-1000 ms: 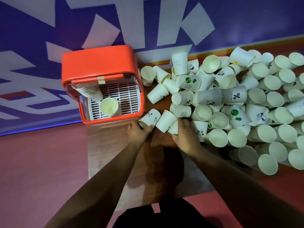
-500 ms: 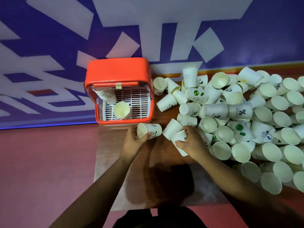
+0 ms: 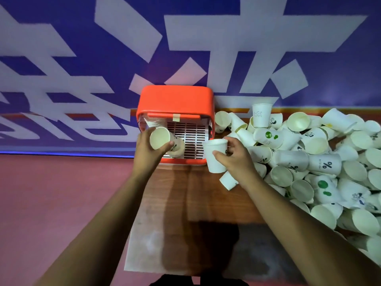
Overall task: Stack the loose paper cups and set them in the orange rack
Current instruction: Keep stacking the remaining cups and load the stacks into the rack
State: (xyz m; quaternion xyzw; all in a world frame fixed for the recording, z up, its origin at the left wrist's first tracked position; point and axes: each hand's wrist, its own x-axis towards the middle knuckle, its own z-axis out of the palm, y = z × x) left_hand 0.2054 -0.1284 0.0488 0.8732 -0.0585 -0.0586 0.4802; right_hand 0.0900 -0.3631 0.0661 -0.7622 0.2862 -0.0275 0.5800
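**Two cups in hand, one small rack: where this could get messy**

The left hand [image 3: 147,150] has its fingers wrapped round a panda-print cup [image 3: 160,138], tipped so the mouth faces up at the camera. It's right over the front-left of the orange rack [image 3: 175,98]. The right hand [image 3: 237,159] pinches a plain white cup [image 3: 214,159] between thumb and fingers, roughly upright, just off the rack's front-right corner. So both hands are full and neither cup is stacked yet.

There's a tan shape [image 3: 177,150] just past the panda cup that I read as a cup standing on the slatted white tray [image 3: 192,135]. I can't tell if the two are touching. If the tilted cup goes in crooked, I'd bet the rim catches and knocks that one over.

The nested stack [image 3: 152,121] at the back-left of the rack is leaning, and the left wrist is close to it. One bump and it probably slides down.

Paper cups crush easily, so too hard a squeeze while nesting could dent a rim and make them jam.

On the right side, a cup lying on its side [image 3: 227,180] sits under the right hand on the wooden table [image 3: 195,203]. The big pile of loose cups [image 3: 309,159] is right beside that forearm. A careless sweep back could roll a few off the table edge.
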